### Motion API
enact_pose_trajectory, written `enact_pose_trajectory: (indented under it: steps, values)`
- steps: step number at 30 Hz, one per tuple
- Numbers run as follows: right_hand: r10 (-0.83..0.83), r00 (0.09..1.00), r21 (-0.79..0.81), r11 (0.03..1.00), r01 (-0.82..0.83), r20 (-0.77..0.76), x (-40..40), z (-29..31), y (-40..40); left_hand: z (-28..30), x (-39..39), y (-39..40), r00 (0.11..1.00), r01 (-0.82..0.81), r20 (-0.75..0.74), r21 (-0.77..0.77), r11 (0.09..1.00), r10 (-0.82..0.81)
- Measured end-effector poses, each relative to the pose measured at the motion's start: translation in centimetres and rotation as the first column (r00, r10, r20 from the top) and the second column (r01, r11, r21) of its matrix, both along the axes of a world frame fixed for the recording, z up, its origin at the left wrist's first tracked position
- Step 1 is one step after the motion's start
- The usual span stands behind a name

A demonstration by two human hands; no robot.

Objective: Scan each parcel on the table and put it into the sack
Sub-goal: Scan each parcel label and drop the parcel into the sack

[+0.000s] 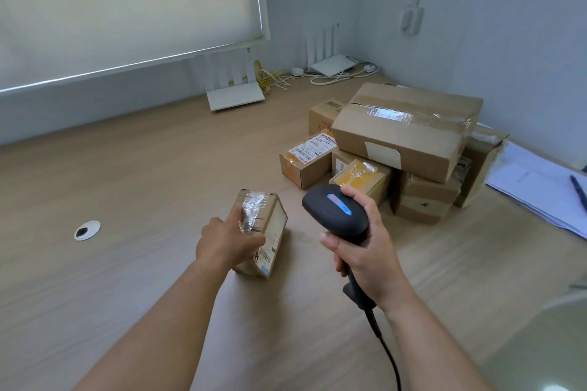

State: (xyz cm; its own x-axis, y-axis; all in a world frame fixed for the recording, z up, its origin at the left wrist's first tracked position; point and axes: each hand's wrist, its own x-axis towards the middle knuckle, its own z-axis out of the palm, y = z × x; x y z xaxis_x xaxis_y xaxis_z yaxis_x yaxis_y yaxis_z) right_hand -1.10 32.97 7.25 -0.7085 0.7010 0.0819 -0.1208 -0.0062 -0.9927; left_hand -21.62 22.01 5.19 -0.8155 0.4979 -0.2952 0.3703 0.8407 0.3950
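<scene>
A small cardboard parcel [265,225] wrapped in clear tape stands tilted on the wooden table [143,187], its label side facing right. My left hand [227,240] grips it from the left, thumb across its near face. My right hand [365,246] holds a black barcode scanner [336,209] by its handle, the head pointing left and down toward the parcel's label. A pile of several more cardboard parcels [403,133] sits behind the scanner at the right. No sack is in view.
Two white routers [235,97] [332,64] with cables stand at the back by the wall. Papers [536,184] and a pen [578,190] lie at the right edge. A cable hole [86,230] sits in the table at left. The scanner's cord [387,349] trails toward me.
</scene>
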Motion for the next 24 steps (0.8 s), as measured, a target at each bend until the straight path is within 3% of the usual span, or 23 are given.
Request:
enact_pose_trajectory:
  steps: [4, 7, 10, 14, 24]
  values:
    - [0.022, 1.0, 0.008, 1.0, -0.022, -0.006, 0.8, 0.4, -1.3, 0.2, 0.0, -2.8, 0.955, -0.236, 0.243, 0.289, 0.928, 0.167]
    - [0.053, 0.999, 0.021, 0.998, -0.053, -0.004, 1.3, 0.3, -2.6, 0.6, 0.8, -5.4, 0.884, -0.419, 0.407, 0.476, 0.773, 0.229]
    - [0.104, 0.995, 0.015, 0.995, -0.103, -0.009, 1.8, 0.5, -4.5, 1.6, 2.2, -8.0, 0.821, -0.534, 0.526, 0.568, 0.627, 0.223]
    - [0.211, 0.977, 0.004, 0.977, -0.211, -0.005, 2.7, 0.5, -7.3, 2.4, 3.9, -11.6, 0.832, -0.544, 0.503, 0.658, 0.52, 0.234]
    - [0.486, 0.874, -0.029, 0.873, -0.487, -0.023, 3.9, 1.4, -14.6, 4.5, 6.8, -21.8, 0.874, -0.475, 0.362, 0.774, 0.418, 0.324]
